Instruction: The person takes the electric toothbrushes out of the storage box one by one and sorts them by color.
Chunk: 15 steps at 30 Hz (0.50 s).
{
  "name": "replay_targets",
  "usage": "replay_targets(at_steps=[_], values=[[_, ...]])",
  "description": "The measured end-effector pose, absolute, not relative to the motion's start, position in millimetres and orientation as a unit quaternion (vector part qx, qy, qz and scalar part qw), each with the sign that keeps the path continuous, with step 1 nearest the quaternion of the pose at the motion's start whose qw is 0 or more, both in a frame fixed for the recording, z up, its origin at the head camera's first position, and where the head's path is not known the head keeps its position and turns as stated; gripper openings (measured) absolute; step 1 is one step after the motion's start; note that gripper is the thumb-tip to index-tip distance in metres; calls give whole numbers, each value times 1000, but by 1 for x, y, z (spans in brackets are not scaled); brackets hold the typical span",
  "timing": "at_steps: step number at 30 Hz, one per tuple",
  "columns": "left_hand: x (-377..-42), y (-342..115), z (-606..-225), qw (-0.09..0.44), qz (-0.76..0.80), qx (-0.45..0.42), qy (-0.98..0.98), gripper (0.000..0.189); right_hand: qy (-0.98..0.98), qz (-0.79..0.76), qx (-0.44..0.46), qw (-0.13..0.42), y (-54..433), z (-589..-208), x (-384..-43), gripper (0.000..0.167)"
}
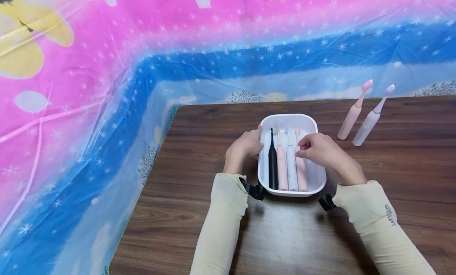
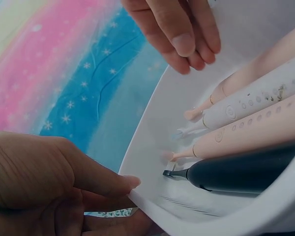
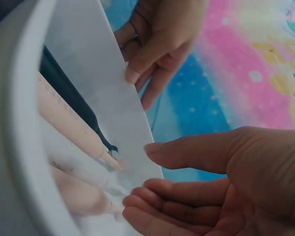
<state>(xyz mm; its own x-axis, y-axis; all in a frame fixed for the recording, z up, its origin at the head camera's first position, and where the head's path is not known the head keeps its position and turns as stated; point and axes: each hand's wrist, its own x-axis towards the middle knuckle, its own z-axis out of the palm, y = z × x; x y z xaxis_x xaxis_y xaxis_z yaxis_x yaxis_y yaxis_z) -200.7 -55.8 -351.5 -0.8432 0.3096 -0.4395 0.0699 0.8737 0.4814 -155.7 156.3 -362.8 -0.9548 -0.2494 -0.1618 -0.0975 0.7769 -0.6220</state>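
Note:
A white plastic tray (image 1: 291, 193) holds electric toothbrushes lying side by side: a black toothbrush (image 1: 272, 170), a pink toothbrush (image 1: 282, 170), a white toothbrush (image 1: 292, 170) and a second pink toothbrush (image 1: 301, 176) on the right. At the tray's left side my left hand (image 1: 246, 145) pinches the wall, thumb over the rim and fingers outside. My right hand (image 1: 320, 150) hovers over the right part of the tray, close above the second pink toothbrush. In the right wrist view its thumb and fingers are apart with nothing between them.
On the brown wooden table (image 1: 171, 196), a pink toothbrush (image 1: 350, 120) and a white toothbrush (image 1: 368, 126) stand upright to the right of the tray. A pink and blue patterned cloth (image 1: 213, 65) hangs behind the table and along its left side.

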Motion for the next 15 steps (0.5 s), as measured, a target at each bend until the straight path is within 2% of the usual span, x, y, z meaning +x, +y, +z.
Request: replay_targets(at_steps=[15], values=[[-201,-56,-354,258,228,99,934,64,946,-272,-60,163,137,-370,-148,18]])
